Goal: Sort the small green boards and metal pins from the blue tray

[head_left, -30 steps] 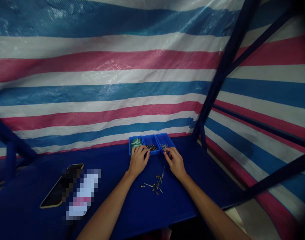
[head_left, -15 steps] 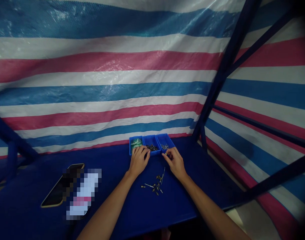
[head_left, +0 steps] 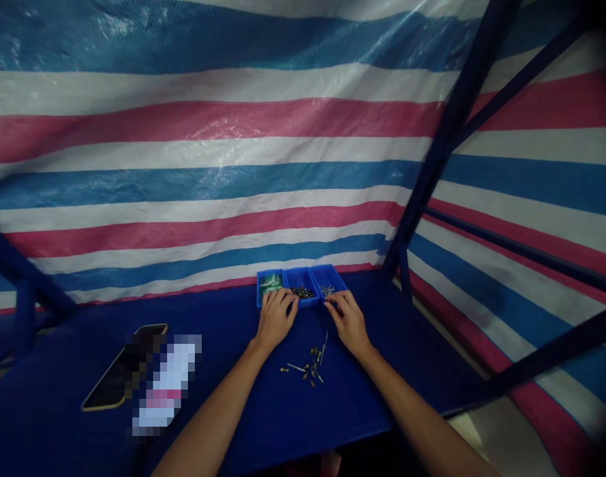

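Observation:
Three blue bins stand side by side at the table's back edge. The left bin (head_left: 258, 291) holds green and white pieces, the middle bin (head_left: 310, 303) small dark metal parts, the right bin (head_left: 336, 272) thin silvery pieces. My left hand (head_left: 277, 319) rests against the front of the left and middle bins, fingers curled, thumb near the index finger; what they hold is too small to name. In front of the right bin, my right hand (head_left: 350, 322) has thumb and fingertips pinched together around something I cannot make out. Small brass-coloured parts (head_left: 312, 371) and thin metal pins lie loose below my hands.
A phone (head_left: 108, 377) with a yellowish edge lies on the left of the blue table (head_left: 233, 424), beside a blurred-out white item (head_left: 166, 387). A striped plastic sheet (head_left: 208, 218) hangs behind the bins. A dark blue frame post (head_left: 426, 179) rises at the right.
The fingers of my right hand have shifted slightly, and the small brass-coloured piece at their tips is now hardly visible. My left hand stays in place.

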A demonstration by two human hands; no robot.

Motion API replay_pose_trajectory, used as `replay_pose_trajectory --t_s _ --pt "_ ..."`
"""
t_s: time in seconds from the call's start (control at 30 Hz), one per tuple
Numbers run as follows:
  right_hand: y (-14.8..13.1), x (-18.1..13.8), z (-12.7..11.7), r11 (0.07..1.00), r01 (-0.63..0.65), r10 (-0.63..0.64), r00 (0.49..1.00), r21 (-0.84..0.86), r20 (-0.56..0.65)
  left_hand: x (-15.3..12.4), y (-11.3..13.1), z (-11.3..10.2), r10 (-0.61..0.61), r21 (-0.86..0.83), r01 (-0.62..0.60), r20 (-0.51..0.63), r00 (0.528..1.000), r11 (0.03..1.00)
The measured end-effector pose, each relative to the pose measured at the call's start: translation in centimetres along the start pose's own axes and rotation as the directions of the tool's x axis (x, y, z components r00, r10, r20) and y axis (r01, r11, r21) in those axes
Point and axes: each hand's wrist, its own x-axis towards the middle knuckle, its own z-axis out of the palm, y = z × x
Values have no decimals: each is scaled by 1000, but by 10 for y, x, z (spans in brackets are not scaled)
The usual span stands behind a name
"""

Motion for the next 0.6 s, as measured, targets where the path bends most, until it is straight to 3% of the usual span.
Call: replay_pose_trajectory --t_s 0.4,0.6 --pt "-1 -3 3 995 -102 102 994 5 -49 1 1 0 -1 0 1 -1 1000 1000" --pt "0 -4 7 996 -78 77 996 -32 -49 1 1 -1 -2 2 2 -3 1000 1000"
